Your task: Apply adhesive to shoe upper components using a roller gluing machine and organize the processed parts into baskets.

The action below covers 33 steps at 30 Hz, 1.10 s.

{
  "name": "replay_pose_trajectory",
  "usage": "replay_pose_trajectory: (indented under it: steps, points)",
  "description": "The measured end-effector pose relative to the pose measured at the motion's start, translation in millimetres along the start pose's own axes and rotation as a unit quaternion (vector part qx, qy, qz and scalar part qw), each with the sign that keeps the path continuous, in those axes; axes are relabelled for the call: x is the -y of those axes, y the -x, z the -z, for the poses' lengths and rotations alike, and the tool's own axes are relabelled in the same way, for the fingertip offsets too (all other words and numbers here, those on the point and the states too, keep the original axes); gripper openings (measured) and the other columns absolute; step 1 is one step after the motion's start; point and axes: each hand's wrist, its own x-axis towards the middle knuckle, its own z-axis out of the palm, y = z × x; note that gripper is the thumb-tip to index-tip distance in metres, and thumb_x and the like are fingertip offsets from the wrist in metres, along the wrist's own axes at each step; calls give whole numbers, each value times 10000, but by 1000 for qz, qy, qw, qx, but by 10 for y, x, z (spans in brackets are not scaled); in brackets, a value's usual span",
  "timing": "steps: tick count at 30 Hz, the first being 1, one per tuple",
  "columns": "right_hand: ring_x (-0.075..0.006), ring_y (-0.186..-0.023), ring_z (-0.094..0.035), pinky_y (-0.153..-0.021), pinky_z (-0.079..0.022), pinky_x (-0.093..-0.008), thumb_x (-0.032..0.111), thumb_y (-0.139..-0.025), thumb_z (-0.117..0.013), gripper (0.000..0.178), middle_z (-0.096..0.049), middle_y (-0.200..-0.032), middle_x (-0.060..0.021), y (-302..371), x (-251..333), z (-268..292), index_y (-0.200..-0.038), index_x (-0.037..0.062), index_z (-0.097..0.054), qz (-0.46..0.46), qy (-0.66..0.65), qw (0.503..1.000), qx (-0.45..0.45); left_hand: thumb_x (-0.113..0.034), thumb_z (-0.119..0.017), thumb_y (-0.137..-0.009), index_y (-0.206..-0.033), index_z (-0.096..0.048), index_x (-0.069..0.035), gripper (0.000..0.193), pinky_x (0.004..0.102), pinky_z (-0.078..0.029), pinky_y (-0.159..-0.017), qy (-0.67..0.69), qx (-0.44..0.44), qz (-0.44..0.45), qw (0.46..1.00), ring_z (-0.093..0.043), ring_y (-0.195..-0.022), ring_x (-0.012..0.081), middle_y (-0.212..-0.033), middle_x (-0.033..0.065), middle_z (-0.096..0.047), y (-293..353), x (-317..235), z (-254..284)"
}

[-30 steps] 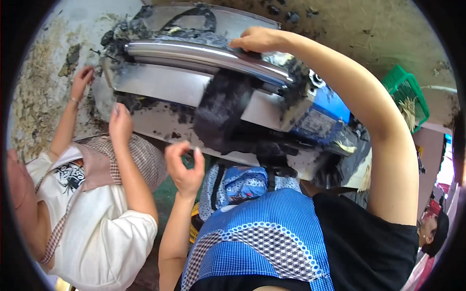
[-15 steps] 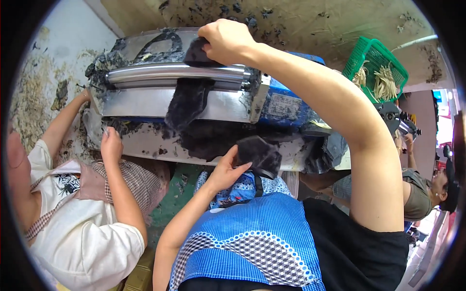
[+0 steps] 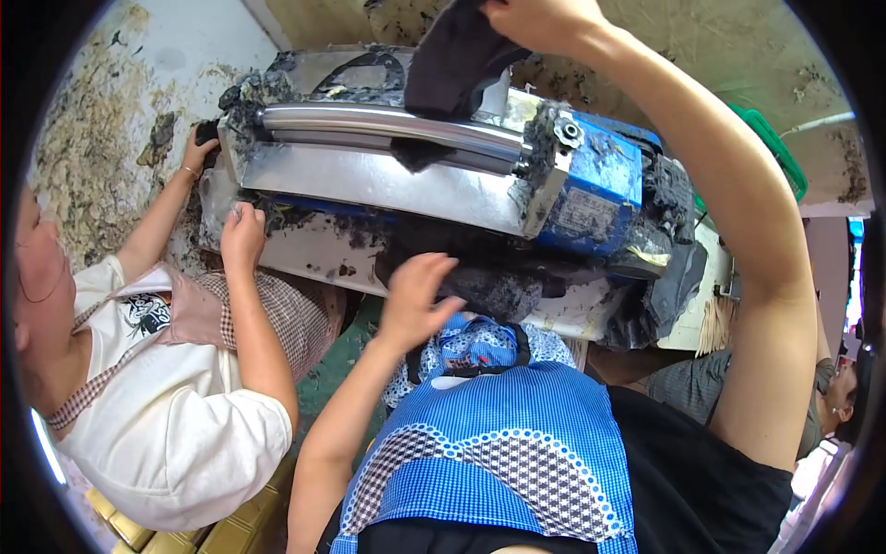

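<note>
Right hand (image 3: pixel 551 23), high at the upper edge, pinches the top of a black, fuzzy strip of material (image 3: pixel 452 66). That strip hangs down to a shiny, horizontal steel roller (image 3: pixel 360 120), right of its middle; a dark tip shows under the roller, over a flat silver metal plate (image 3: pixel 369 185). Left hand (image 3: pixel 417 303) is spread wide, thumb away from the fingers, at the front edge of a white, debris-flecked table (image 3: pixel 309 244), by a dark fuzzy heap (image 3: pixel 503 294); whether it touches the heap, I cannot tell. Open room lies leftward, up to a co-worker's hand (image 3: pixel 243 238) near the plate's left corner. A blue box-shaped housing (image 3: pixel 600 175) bounds the plate's right edge.
</note>
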Motion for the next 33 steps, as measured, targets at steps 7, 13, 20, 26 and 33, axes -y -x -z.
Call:
replay_pose_trajectory:
  steps: [7,13,20,26,33]
  points:
    - [-422,-987,-688,-883,-556,-504,214,-797,-634,218,-719,-972,-224,-240,-278,169,-885,29,-708,-29,13,999,-28,-171,-798,-715,-1235,-645,-95,547,491,-430,-1065,-115,26,-110,987,-522,-1244,371,-1322,158,-548,-131,117,-634]
    - [-434,-977,-704,-840,-552,-504,94,-838,-600,284,-711,-1056,-284,-484,-900,501,-1097,34,-700,22,-20,991,-132,-85,-733,-767,-1010,-673,-62,251,408,-555,-821,44,52,-191,979,-693,-897,288,-933,78,-694,-304,-92,-103]
    - [-382,-818,-695,-720,-566,-461,42,-852,-592,262,-690,-941,-191,-827,-1090,137,-1094,107,-670,-16,-25,986,-167,-121,-637,-921,-1470,-544,-126,558,401,-532,-1001,125,-79,161,976,-663,-1194,374,-1302,192,-688,-794,-122,827]
    - [-345,-1110,-648,-866,-593,-463,187,-887,-654,201,-612,-1183,-128,-562,-886,-1714,-1038,90,-745,152,139,960,188,-135,-647,-924,-1296,-698,-82,380,387,-519,-1003,83,-22,236,968,-678,-1173,338,-1229,194,-717,-1237,39,735]
    - [-374,-1188,-586,-1075,-416,-467,425,-986,-494,468,-671,-1244,-213,-129,-526,-2246,-1144,64,-747,138,-118,894,410,-28,-772,-820,-1194,-668,-65,389,413,-534,-843,-139,-319,71,935,-637,-933,324,-1092,125,-641,-367,-69,554]
